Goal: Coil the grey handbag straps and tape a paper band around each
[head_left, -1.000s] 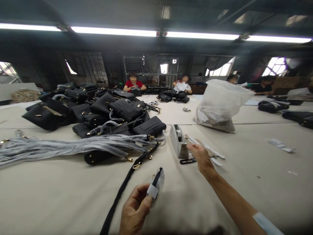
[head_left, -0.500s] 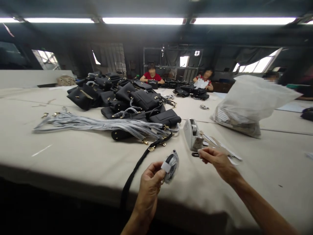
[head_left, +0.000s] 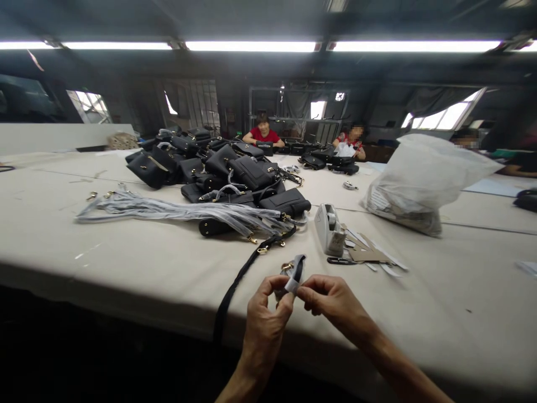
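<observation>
A small coiled bag strap (head_left: 298,267) in clear wrap, with gold hardware, is pinched in my left hand (head_left: 266,316) just above the table's front edge. Around the coil runs a white band (head_left: 291,285). My right hand (head_left: 331,296) is closed, its thumb and fingertips pressed against the band's right side; any small piece between them is hidden. Beyond my hands lies a black strap (head_left: 239,280) with gold clips, hanging over the front edge. A tape dispenser (head_left: 330,230) stands further back, and a dark slim tool (head_left: 340,261) lies in front of it.
Black handbags (head_left: 247,173) are heaped on the table (head_left: 419,302), with plastic-wrapped straps (head_left: 176,211) before them. Card strips (head_left: 369,253) lie right of the dispenser. A filled white plastic bag (head_left: 428,179) stands behind. Several people sit across the table.
My right hand has moved left from beside the tape dispenser to the coiled strap. The coil has turned slightly in my left hand. The dark tool now shows more fully.
</observation>
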A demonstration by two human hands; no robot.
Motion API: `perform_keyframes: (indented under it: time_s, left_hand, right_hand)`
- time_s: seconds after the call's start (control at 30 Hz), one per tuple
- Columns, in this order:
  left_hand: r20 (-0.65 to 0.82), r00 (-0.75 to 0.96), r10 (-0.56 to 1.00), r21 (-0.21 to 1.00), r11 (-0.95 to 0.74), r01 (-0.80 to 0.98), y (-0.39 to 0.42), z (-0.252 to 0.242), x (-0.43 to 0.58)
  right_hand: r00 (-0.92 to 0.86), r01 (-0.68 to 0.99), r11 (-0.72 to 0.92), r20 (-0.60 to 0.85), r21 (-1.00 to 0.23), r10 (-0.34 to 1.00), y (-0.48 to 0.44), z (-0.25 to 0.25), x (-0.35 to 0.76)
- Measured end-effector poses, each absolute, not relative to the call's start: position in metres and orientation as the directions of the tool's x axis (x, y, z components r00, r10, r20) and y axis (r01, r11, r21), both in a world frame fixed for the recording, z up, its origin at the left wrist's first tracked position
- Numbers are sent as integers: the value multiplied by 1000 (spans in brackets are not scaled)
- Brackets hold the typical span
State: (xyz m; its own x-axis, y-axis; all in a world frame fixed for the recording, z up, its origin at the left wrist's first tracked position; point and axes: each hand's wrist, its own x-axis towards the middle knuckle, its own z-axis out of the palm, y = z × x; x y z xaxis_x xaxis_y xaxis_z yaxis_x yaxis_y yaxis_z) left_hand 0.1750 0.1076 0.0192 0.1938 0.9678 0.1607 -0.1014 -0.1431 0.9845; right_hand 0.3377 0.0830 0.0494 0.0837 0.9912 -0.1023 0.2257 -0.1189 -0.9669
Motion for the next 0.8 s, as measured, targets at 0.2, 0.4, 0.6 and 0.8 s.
perform_keyframes:
  time_s: [0.2,0.4,0.6,0.8]
  left_hand:
    - [-38,457,889,891,237,-386,107,15,175]
    - [-195,556,808,711,507,-487,107,12,176]
    - [-269,661,701,591,662,-461,103,7,180]
    - [-212,713,669,641,646,-415,103,5,192]
  right_hand:
    - [171,403,-100,-32,-910,985,80,41,341]
    - [209,849,-8,323,-528,923,74,36,357]
    - [-509,805,581,641,119,574,72,64,373]
    - [-741,649,742,360,169,567,60,80,361]
